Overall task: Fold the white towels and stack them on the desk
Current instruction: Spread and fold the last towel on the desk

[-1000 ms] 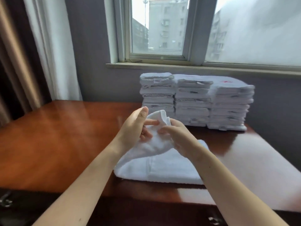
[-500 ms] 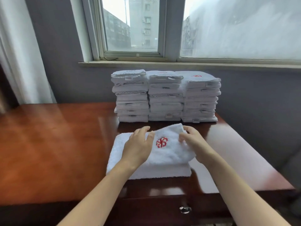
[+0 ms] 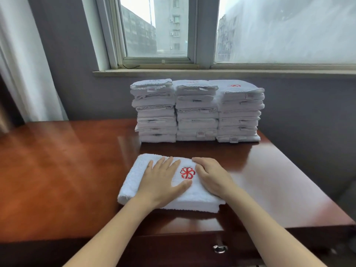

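Note:
A folded white towel (image 3: 134, 176) with a red embroidered logo lies flat near the front of the brown wooden desk (image 3: 67, 170). My left hand (image 3: 161, 180) presses flat on its left half, fingers straight and spread. My right hand (image 3: 212, 178) rests on its right half, fingers together over the towel's right edge. The logo shows between the two hands. Behind it, three stacks of folded white towels (image 3: 196, 110) stand side by side at the desk's back edge, under the window sill.
A grey wall and a window (image 3: 156, 29) rise behind the stacks. Pale curtains (image 3: 23, 60) hang at the left. A drawer with a metal knob (image 3: 219, 247) sits in the desk's front. The desk's right edge falls away near the stacks.
The towel went from lifted between both hands to folded over and laid flat. Both hands moved from pinching its corner to lying flat on top of it.

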Demonstrator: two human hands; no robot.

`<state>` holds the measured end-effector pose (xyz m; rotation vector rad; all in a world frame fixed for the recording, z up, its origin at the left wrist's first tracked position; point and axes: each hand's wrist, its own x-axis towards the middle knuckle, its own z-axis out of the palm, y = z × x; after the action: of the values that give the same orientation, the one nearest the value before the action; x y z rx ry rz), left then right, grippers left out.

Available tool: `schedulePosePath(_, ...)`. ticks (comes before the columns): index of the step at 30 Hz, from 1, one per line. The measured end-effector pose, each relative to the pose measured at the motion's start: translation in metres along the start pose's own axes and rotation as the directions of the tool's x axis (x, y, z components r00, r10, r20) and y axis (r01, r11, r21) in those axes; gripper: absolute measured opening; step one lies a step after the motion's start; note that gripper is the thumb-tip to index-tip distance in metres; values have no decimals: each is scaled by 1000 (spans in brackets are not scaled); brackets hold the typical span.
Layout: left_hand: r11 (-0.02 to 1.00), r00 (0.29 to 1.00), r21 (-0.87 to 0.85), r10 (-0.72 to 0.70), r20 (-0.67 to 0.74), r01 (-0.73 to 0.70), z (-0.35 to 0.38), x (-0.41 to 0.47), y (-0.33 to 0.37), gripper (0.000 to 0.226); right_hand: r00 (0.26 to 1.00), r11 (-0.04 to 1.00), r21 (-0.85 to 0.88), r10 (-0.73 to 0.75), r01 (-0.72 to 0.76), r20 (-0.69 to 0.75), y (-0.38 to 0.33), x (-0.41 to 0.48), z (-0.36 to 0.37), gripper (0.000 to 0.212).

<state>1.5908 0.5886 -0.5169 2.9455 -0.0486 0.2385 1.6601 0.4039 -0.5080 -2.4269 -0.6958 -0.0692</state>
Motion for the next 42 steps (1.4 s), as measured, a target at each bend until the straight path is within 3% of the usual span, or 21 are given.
schedulePosePath(4,982,986,-107,145,-81,-153,-7,0,-15,83,999,989,-143,41,-45,-26,-7,0,7,42)
schedulePosePath(9,924,926,-247,207,-317,-291,-11,-9,-30,42,993,944,-308,120,-120,-21,-25,-12,8,40)
schedulePosePath(11,930,940,-296,117,-321,-217,-14,-14,-38,47,986,927,-342,164,-152,7,-32,-20,3,43)
schedulePosePath(13,952,968,-302,-23,-250,-55,-22,-18,-45,66,977,928,-324,208,-184,39,-38,-26,-5,48)
schedulePosePath(16,929,964,-300,-252,-84,217,-33,-26,-53,97,957,960,-173,246,-220,152,-46,-36,-12,66)
schedulePosePath(18,849,932,-406,-363,15,338,-37,-33,-57,100,933,967,-24,252,-254,256,-52,-39,-14,87)
schedulePosePath(20,800,905,-440,-417,77,407,-40,-42,-58,88,908,945,102,263,-311,327,-55,-38,-14,102)
schedulePosePath(22,772,905,-484,-409,118,412,-44,-48,-58,51,896,912,199,279,-360,346,-58,-37,-16,101)
schedulePosePath(23,760,911,-509,-382,153,404,-49,-51,-56,27,889,893,240,282,-380,360,-59,-36,-16,92)
schedulePosePath(25,743,906,-518,-340,252,423,-60,-57,-53,9,880,865,307,263,-397,395,-59,-33,-14,59)
schedulePosePath(27,696,863,-518,-332,382,497,-66,-61,-53,22,879,843,362,236,-398,414,-60,-32,-12,34)
schedulePosePath(29,602,844,-596,-315,434,531,-68,-65,-54,38,879,819,404,230,-407,418,-61,-32,-13,31)
schedulePosePath(32,439,867,-750,-310,390,494,-69,-73,-57,62,869,756,494,198,-430,454,-58,-34,-17,31)
schedulePosePath(34,356,876,-804,-273,398,477,-70,-78,-60,77,856,725,540,131,-427,500,-54,-37,-19,38)
schedulePosePath(38,280,888,-843,-166,428,459,-69,-86,-63,78,838,690,593,35,-415,545,-48,-40,-22,62)
schedulePosePath(42,234,894,-863,-108,434,447,-68,-92,-63,78,837,659,614,44,-435,546,-40,-43,-20,87)
